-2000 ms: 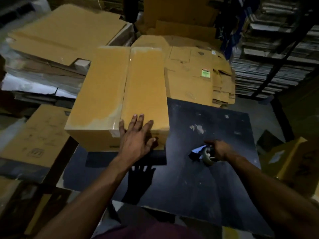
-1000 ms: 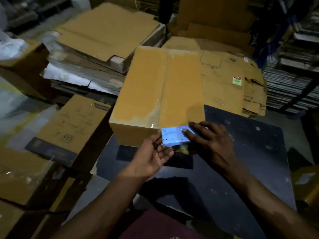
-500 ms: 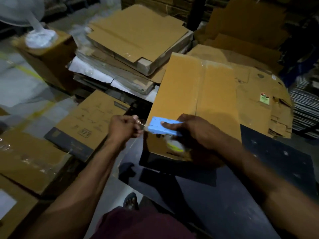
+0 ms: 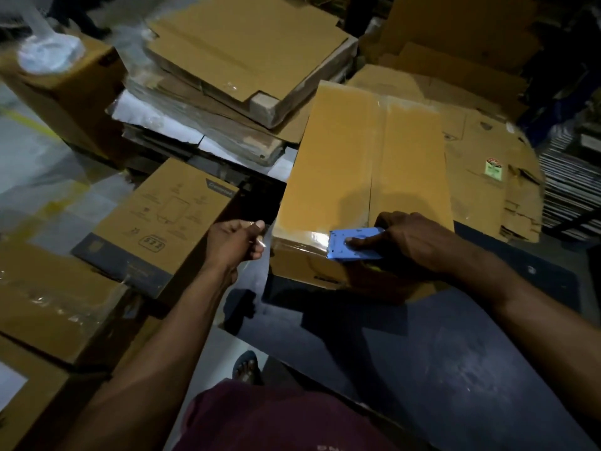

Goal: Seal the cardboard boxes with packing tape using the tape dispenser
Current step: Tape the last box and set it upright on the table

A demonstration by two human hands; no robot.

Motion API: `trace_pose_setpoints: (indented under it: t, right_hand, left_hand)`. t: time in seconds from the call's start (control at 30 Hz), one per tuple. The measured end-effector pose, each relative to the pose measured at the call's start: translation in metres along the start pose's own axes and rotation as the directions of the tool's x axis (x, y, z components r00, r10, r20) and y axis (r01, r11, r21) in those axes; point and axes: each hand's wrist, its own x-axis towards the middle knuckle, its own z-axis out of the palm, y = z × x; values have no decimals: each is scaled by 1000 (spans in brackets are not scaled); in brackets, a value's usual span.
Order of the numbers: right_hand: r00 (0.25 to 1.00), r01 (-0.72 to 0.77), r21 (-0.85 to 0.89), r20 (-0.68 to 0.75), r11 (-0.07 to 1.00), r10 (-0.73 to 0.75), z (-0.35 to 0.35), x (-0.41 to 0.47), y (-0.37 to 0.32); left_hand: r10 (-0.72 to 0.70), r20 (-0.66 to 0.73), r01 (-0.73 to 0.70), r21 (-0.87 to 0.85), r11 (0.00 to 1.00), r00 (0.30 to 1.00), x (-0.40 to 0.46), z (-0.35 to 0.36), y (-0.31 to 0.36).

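Pinching the free end of the clear tape (image 4: 260,244) between curled fingers and thumb, the left hand (image 4: 234,245) holds it out just past the box's near-left corner, at nine o'clock from the dispenser. The right hand (image 4: 409,242) is clamped on the blue tape dispenser (image 4: 354,245), forefinger laid flat on its side plate, pressing it against the near top edge of the cardboard box (image 4: 364,164). A glossy band of tape shows between the two hands along that edge — the strip seems to be going across the near end seam. To do this well, I judge the left hand should keep the tape taut and level, wrap the end down onto the left side face, then rub it flat before the dispenser cuts. Slack would likely wrinkle the film. The box stands on a dark table (image 4: 439,369), its centre seam already shiny with tape. At ten o'clock lies a printed carton (image 4: 162,222); flattened cardboard (image 4: 247,50) is stacked at twelve.
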Motion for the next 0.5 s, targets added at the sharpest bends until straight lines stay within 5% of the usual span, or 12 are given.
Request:
trace_pose_setpoints:
  t: [0.23, 0.5]
  right_hand:
    - [1000, -15, 18, -18, 1000, 16, 5, 7, -3]
    - [1000, 2, 9, 0, 1000, -2, -1, 17, -9]
  left_hand:
    - [6, -19, -6, 27, 1000, 1000, 8, 6, -10]
    - [-206, 82, 206, 14, 978, 975, 15, 2, -25]
